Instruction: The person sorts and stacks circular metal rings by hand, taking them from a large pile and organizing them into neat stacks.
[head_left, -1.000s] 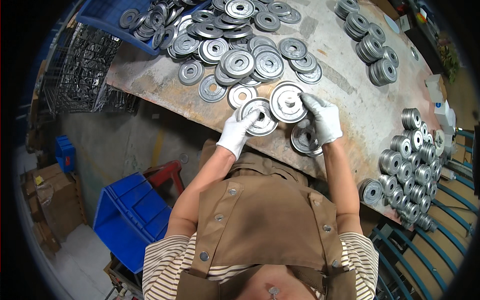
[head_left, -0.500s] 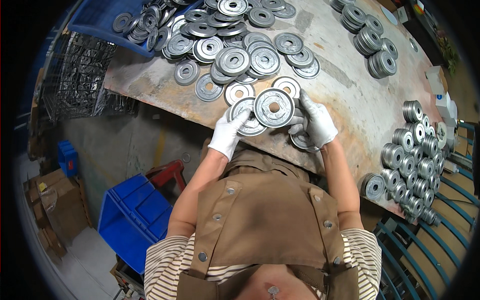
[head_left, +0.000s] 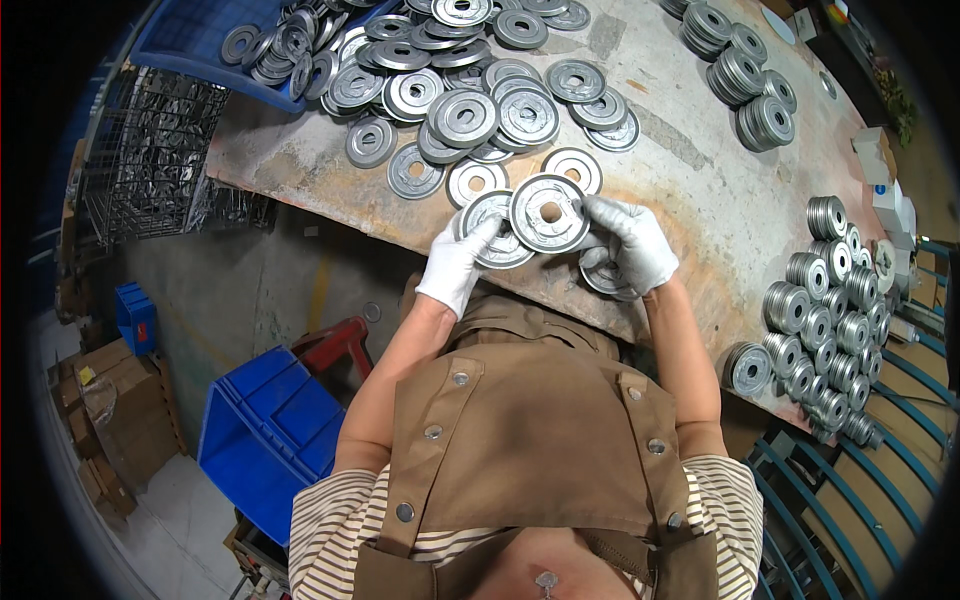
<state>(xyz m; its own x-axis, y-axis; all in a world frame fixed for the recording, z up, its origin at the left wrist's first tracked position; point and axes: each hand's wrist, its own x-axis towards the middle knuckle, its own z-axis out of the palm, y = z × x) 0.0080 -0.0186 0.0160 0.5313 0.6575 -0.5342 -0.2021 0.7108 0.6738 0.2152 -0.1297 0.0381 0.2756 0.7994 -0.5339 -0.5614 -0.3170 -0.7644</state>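
Note:
White gloves cover both of my hands at the near edge of the table. My left hand [head_left: 452, 262] is closed on a grey metal disc [head_left: 508, 250], with its thumb over the face. Overlapping that one from the right is a second metal disc [head_left: 549, 238], face up, with a square-looking hole in its middle. My right hand [head_left: 638, 246] pinches this second disc by its right rim. Beneath the right hand, partly hidden by its fingers, is another disc [head_left: 603, 280]. Two discs with shiny rims, a left one [head_left: 462, 180] and a right one [head_left: 590, 167], lie just beyond.
A loose heap of metal discs [head_left: 465, 118] spreads from a blue bin [head_left: 190, 45] at the far left. Stacked discs stand at the far right [head_left: 765, 122] and near right [head_left: 815, 325]. A blue crate [head_left: 255, 430] and a red stool [head_left: 335, 345] are below left.
My right thumb and fingers have come in from beside the upper disc and closed on its right rim. The left hand keeps its hold almost unmoved.

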